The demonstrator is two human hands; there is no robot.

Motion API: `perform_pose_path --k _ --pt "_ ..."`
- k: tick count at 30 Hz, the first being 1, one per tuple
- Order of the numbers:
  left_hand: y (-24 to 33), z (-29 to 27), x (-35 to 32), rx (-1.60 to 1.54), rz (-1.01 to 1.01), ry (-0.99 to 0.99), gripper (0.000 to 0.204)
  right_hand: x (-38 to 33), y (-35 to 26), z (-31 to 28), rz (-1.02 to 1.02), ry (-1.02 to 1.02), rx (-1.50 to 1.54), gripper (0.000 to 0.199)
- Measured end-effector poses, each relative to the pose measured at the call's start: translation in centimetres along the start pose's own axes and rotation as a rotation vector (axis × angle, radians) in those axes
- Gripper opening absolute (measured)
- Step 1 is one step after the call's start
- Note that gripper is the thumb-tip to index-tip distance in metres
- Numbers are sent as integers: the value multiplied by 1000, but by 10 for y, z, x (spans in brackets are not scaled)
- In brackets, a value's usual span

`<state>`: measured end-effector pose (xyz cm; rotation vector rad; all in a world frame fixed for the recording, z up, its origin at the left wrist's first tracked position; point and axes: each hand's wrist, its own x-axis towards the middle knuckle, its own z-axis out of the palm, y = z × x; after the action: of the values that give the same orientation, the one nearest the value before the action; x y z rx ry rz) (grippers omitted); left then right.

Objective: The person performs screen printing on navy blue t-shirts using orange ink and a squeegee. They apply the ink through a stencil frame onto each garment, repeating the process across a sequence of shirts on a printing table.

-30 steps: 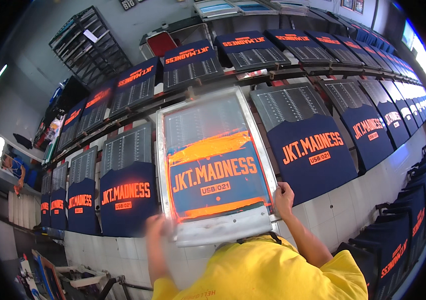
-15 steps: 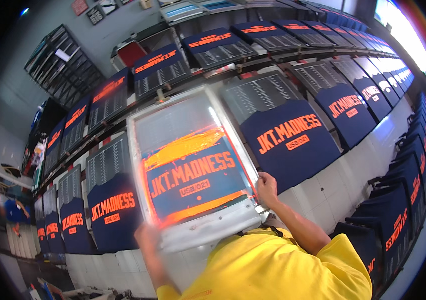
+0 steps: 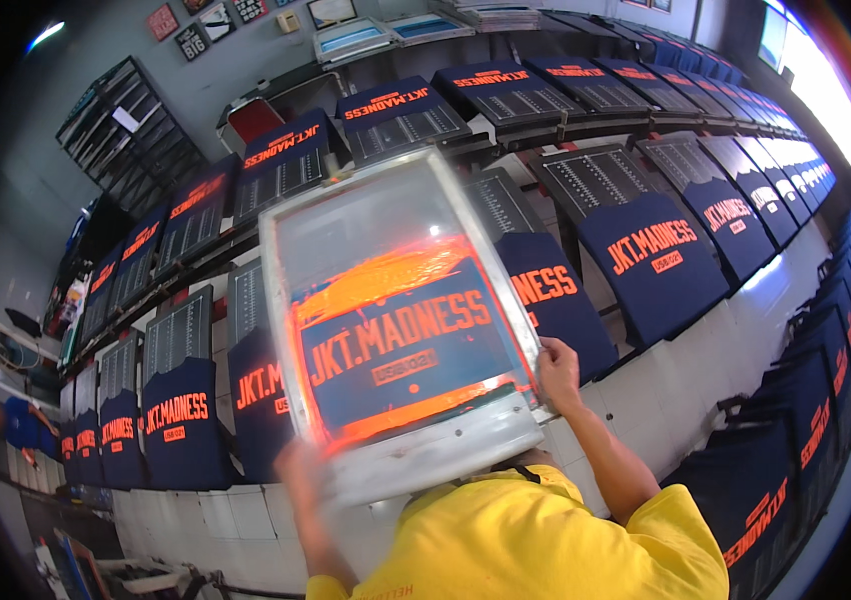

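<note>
Over long tiled counter [image 3: 706,380], printing screen [image 3: 401,320] held up tilted, orange ink smeared across mesh, above navy shirt [image 3: 266,400] on pallet. Right hand [image 3: 558,372] grip clamped on screen's right frame edge near lower corner. Left hand [image 3: 301,475] blurred at lower left corner of frame, grip closed on it as far as visible. Printed navy shirts [image 3: 651,260] in rows along counter, just beside screen and further right. Yellow shirt [image 3: 526,540] of person at bottom. Dark shelf rack [image 3: 131,135] top left.
</note>
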<state>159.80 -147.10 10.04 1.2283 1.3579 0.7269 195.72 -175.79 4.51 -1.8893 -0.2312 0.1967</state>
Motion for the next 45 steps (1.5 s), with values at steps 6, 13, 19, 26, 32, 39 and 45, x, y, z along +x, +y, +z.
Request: perform_pose_path --k 6,13,19,26,32,39,45 --pt "-44 100 -45 29 50 0 27 61 43 -114 -27 14 -16 24" --pt "-73 173 -71 92 139 -34 28 100 70 -178 27 29 -56 25" --pt "-74 191 -62 127 165 -8 30 125 100 -173 -50 41 -134 24" --pt "-72 189 -49 163 144 30 30 132 79 -160 -4 -5 -88 23" --pt "-74 188 -40 214 123 -12 32 132 64 -159 -13 -8 -133 24" --pt "-73 185 -41 211 90 -30 31 134 88 -155 -43 27 -145 25" --pt "-85 181 -32 140 78 31 29 129 69 -150 -35 34 -156 25"
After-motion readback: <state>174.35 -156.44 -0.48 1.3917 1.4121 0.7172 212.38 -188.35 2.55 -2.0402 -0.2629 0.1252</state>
